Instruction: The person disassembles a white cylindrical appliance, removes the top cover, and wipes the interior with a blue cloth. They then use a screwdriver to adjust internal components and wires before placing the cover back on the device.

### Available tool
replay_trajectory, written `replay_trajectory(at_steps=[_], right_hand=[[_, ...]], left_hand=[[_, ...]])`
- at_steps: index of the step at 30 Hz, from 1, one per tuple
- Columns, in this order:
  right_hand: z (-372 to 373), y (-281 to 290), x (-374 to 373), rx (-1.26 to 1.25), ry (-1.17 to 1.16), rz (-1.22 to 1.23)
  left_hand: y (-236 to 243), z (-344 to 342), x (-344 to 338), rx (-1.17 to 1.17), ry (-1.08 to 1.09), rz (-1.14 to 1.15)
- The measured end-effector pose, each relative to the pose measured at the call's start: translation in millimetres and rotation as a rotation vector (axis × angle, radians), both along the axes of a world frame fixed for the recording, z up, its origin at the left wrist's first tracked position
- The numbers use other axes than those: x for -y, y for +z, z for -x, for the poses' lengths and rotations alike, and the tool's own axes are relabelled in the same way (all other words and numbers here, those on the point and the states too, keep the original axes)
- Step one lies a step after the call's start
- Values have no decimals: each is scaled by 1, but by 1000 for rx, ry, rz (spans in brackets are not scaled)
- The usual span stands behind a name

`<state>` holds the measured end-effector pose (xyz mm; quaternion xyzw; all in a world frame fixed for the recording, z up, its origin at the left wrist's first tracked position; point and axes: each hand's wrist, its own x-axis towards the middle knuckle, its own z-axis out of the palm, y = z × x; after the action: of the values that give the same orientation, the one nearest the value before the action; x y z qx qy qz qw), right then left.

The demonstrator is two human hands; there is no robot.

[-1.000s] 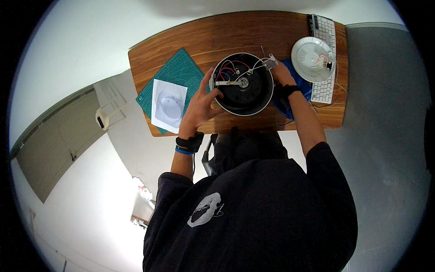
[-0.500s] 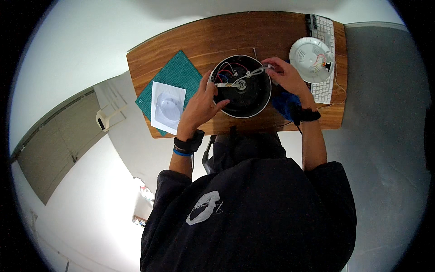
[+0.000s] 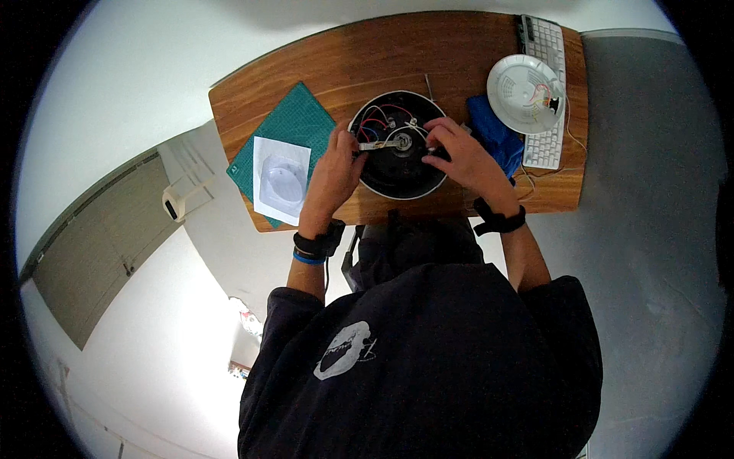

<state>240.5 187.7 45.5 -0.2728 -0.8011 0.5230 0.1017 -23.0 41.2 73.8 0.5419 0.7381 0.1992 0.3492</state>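
Observation:
A round, black-lined housing [image 3: 391, 182] with a pale rim lies open on the wooden desk, its inside facing up. Red, blue and white wires run through its upper part, around a round metal fitting [image 3: 402, 142] at the centre. From that fitting a flat metal strip [image 3: 378, 145] reaches to the left rim, where the fingers of my left hand [image 3: 335, 172] are closed on its end. Over the right side of the housing, my right hand [image 3: 468, 159] pinches the end of a white wire [image 3: 413, 127]; its fingertips partly hide what they hold.
A white round cover [image 3: 516, 88] with wires and a small part sits on a white keyboard [image 3: 544, 153] at the right. Beside it lies a blue bag or cloth [image 3: 489, 126]. White paper [image 3: 269, 206] rests on a green cutting mat [image 3: 294, 115]. A thin rod [image 3: 429, 86] lies behind the housing.
My right hand has moved left and down from the right rim to over the housing's inside, bringing the wire inward. My left fingers have closed in at the strip's end.

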Motion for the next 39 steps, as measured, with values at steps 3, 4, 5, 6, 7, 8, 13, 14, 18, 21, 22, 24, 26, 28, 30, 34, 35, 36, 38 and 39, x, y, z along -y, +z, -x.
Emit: replay_trajectory(at_steps=[3,4,5,6,7,8,13,14,18,21,22,24,26,28,30,34,35,36,38,39], right_hand=[[1,-11,7,23,68,-27],[3,-13,8,45,93,-45],[3,-14,7,59,92,-39],[3,-14,6,73,90,-32],[3,-12,4,88,87,-30],[3,-11,4,110,88,-29],[0,-12,8,45,52,27],[-2,-16,11,61,54,31],[-4,-27,23,39,27,-105],[-3,-26,26,10,-9,-172],[-3,-24,26,7,-21,-172],[-4,-21,25,55,-20,-120],[-6,-22,24,79,-3,-101],[-7,-27,21,80,30,-113],[-7,-30,18,38,33,-141],[-8,-32,18,-21,-2,-86],[-7,-31,18,-17,-5,-180],[-6,-27,17,-14,-8,-274],[-3,-29,20,-23,-64,-352],[-1,-32,24,-34,-116,-334]], left_hand=[[4,-1,-2,-5,17,24],[3,-2,-1,-16,10,-13],[3,-3,0,-28,4,-51],[3,-3,1,-31,6,-42],[2,-3,1,-32,6,-39],[2,-4,1,-34,7,-35],[-1,-5,7,-25,70,-26],[-1,-7,8,-28,83,-18],[-4,-7,14,14,109,-28],[-6,-8,17,34,123,-65],[-8,-7,18,14,107,-98],[-9,-6,20,-1,96,-130],[-10,-7,21,7,104,-128],[-7,-10,22,50,165,-24],[-7,-9,25,59,190,0],[-20,-2,33,54,174,-80],[-23,1,36,66,174,-91],[-25,4,39,87,190,-86],[-30,10,43,128,218,-79],[-32,12,46,83,208,-102]])
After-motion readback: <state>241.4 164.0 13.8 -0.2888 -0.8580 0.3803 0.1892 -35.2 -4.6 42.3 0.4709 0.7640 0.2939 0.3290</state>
